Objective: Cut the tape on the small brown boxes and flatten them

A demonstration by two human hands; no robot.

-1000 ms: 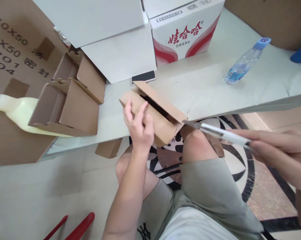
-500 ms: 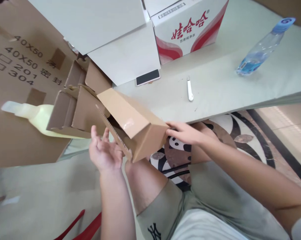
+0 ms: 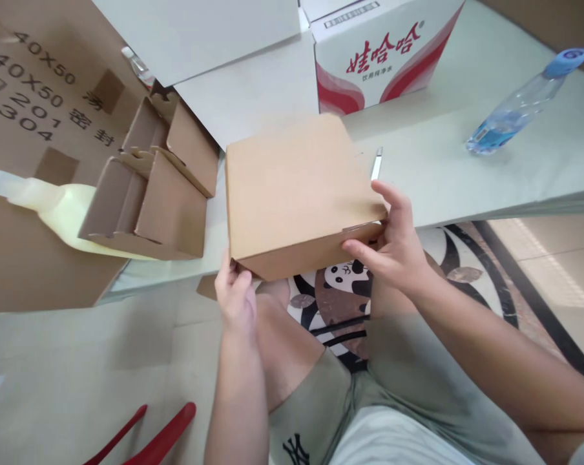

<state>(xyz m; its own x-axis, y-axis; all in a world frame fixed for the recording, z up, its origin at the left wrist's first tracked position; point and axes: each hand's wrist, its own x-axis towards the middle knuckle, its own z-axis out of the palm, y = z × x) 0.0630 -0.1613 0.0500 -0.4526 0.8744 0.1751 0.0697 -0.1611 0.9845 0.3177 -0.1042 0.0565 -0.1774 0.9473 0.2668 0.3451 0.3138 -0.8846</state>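
A brown cardboard box (image 3: 292,194) is held up between my two hands over my lap and the table's front edge, a broad plain side facing up. My left hand (image 3: 236,294) grips its near left corner, fingers partly hidden under it. At the near right corner, my right hand (image 3: 396,239) holds on with the thumb on the front side and the fingers at the right end. A flap hangs below the box on the left. Just beyond the box lies a small white-handled knife (image 3: 377,164), partly covered by it.
Two open cardboard boxes (image 3: 170,206) stand at the left, beside a pale yellow bottle (image 3: 73,213) and a large printed carton (image 3: 25,129). White boxes (image 3: 253,90) and a red-and-white carton (image 3: 384,64) line the back. A water bottle (image 3: 519,110) stands at right on the table (image 3: 447,155).
The box has turned so a broad side faces up and its open side no longer shows. My left hand has closed on its left corner; my right hand has shifted its hold.
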